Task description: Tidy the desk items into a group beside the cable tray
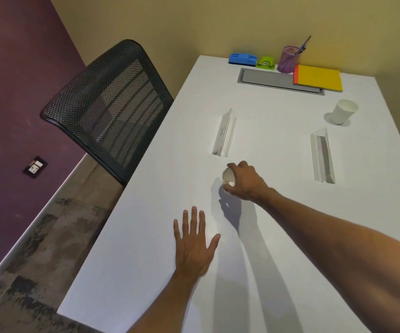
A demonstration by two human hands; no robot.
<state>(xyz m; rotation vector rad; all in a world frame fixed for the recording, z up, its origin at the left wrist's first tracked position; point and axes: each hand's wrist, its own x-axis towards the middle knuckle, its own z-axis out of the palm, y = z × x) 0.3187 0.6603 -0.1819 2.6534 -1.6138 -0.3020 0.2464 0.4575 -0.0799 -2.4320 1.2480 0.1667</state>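
Gripped in right hand (244, 181): white cup (228, 176), mouth showing. Just beyond that hand: clear stand (224, 133). Well to its right: second stand (323, 156). Farther beyond, rightward: second cup (342, 111), upright. Far beyond: grey tray (266, 79), yellow pad (319, 78) overlapping its right end; purple pot (290, 59), green punch (265, 62), blue eraser (242, 59) behind.

Left hand (193, 246) lies flat, fingers spread, on the counter (134, 248); right hand (246, 182), arm outstretched, curls round a paper cup (228, 176).

counter (160, 236): white, smooth, matt | cable tray (271, 80): grey metal look | sign holders (224, 133): clear glossy plastic | far cup (343, 111): white paper | chair (112, 109): black mesh
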